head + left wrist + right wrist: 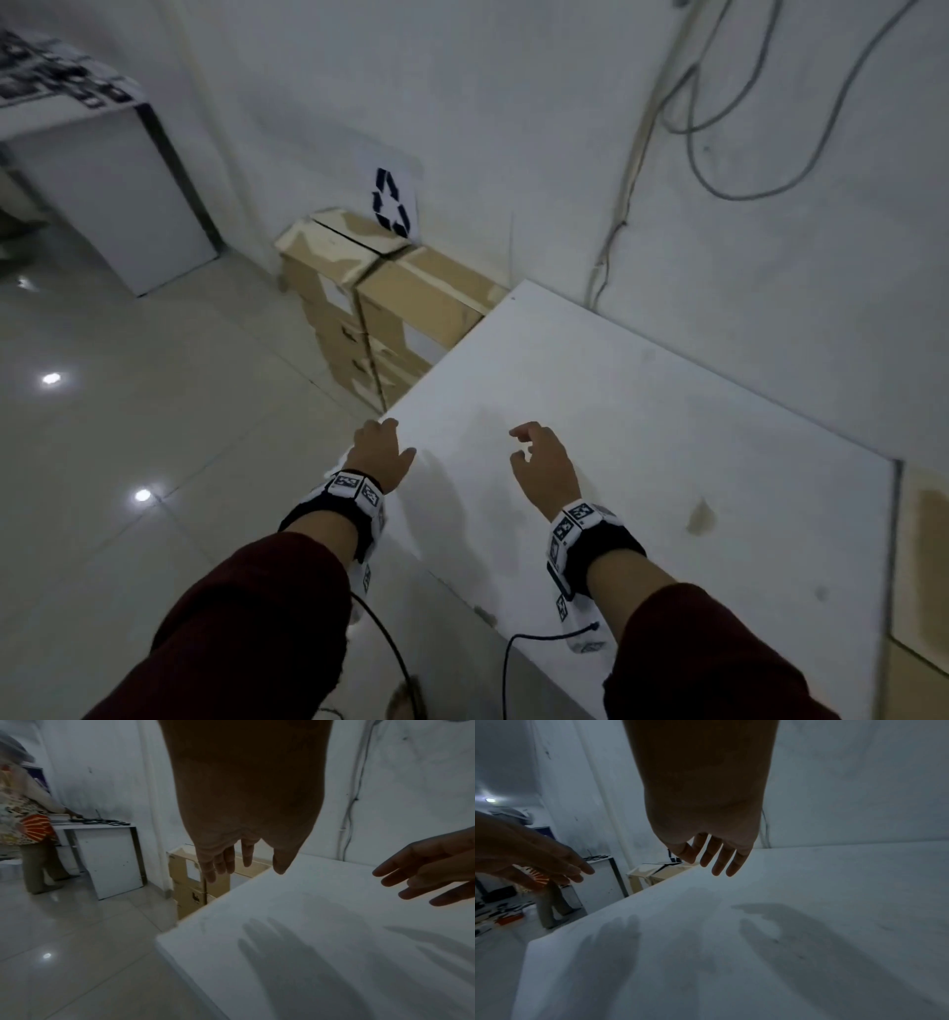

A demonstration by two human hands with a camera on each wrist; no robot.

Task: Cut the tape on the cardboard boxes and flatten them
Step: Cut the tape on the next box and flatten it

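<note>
Several brown cardboard boxes (pixel 390 303) (pixel 186 894) (pixel 658 875) are stacked on the floor against the wall, past the far left corner of a white table (pixel 667 437); the top one's flaps are parted. My left hand (pixel 382 449) (pixel 226 862) hovers over the table's left edge, fingers straight and holding nothing. My right hand (pixel 536 460) (pixel 714 860) hovers over the tabletop a little to its right, fingers relaxed and also holding nothing. Neither hand touches the boxes. No cutting tool shows in any view.
A recycling sign (pixel 391 203) hangs on the wall above the boxes. Cables (pixel 719 128) trail down the wall behind the table. Another white desk (pixel 108 200) stands at the far left, with a person (pixel 25 833) at it. More cardboard (pixel 924 545) lies right of the table.
</note>
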